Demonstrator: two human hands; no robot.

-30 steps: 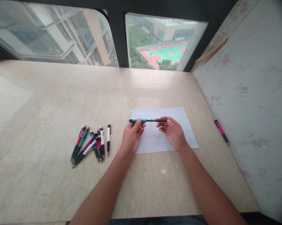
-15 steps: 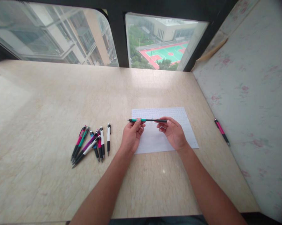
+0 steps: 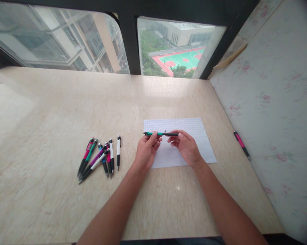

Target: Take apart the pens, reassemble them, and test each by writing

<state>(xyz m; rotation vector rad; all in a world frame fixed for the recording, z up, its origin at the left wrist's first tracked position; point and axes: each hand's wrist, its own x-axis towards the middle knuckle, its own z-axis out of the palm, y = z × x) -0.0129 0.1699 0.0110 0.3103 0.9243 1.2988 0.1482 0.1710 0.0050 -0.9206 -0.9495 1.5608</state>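
"What do you have nearest?"

"From my seat, both forearms coming in over the table (image 3: 53, 119). The left hand (image 3: 145, 149) has thumb and fingers clamped on the teal barrel (image 3: 149, 133) of a pen; the right hand (image 3: 188, 148) pinches its dark grip (image 3: 173, 134) between thumb and fingertips. On each, the lower fingers are loosely curled."

"And where is the pen?"

"Level between the hands, over the paper (image 3: 168, 154), running left to right. I can't tell if the two parts touch inside; a short dark stretch shows between them."

"What just changed?"

"That stretch is shorter. The right hand has come left and the left hand a little right, so the whole pen looks shorter. I'd judge the parts are closer to being one piece, though not fully closed."

"What else differs from half a second ago?"

"Both hands sit slightly nearer me, and my view has tilted a touch. The loose pens (image 3: 98, 160) to the left, the single white pen (image 3: 118, 148) just right of them and the pink pen (image 3: 241, 143) by the right-hand wall (image 3: 278, 119) lie as they did."

"Farthest?"

"The dark window frame (image 3: 133, 47), with a sports court (image 3: 180, 59) beyond the glass."
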